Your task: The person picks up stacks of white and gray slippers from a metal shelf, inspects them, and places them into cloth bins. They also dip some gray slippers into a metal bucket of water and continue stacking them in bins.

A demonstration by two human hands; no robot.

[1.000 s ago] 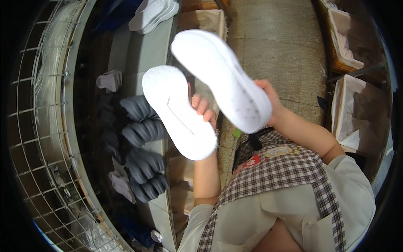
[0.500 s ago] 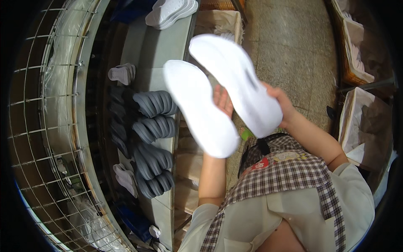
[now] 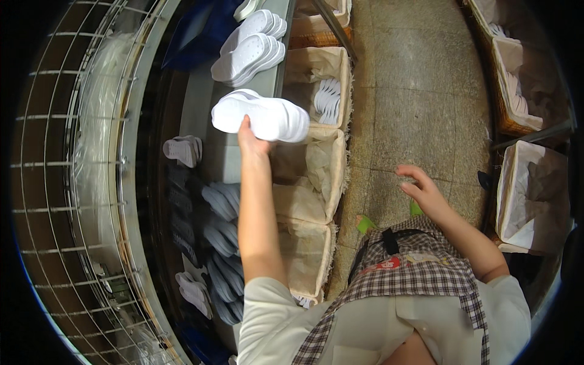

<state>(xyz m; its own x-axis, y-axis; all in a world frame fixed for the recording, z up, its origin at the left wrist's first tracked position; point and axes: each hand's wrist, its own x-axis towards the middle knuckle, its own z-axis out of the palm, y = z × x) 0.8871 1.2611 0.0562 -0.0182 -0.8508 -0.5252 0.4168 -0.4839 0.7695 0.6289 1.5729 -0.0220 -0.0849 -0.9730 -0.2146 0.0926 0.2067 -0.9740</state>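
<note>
My left hand (image 3: 252, 143) is closed around a small stack of white insoles (image 3: 267, 115), thumb on top, reaching out over the edge of the shelf (image 3: 216, 155). Just beyond it on the shelf lie two bunches of white soles (image 3: 246, 59) dotted with small holes. Below my left hand, partly behind the forearm, stand rows of dark grey soles (image 3: 220, 234). My right hand (image 3: 429, 198) holds nothing; its fingers are apart and slightly curled above the floor, in front of my checked apron (image 3: 401, 280).
Cloth-lined wicker baskets (image 3: 331, 228) line the shelf's right side, one with white soles (image 3: 328, 100) inside. More lined baskets (image 3: 500, 182) stand at the right. A wire mesh rack (image 3: 45, 164) runs along the left. Tiled floor (image 3: 420, 109) lies between.
Both hands held white insoles side by side in front of me. Now the insoles are stacked in my left hand, moved left over the shelf; my right hand has let go and drawn back.
</note>
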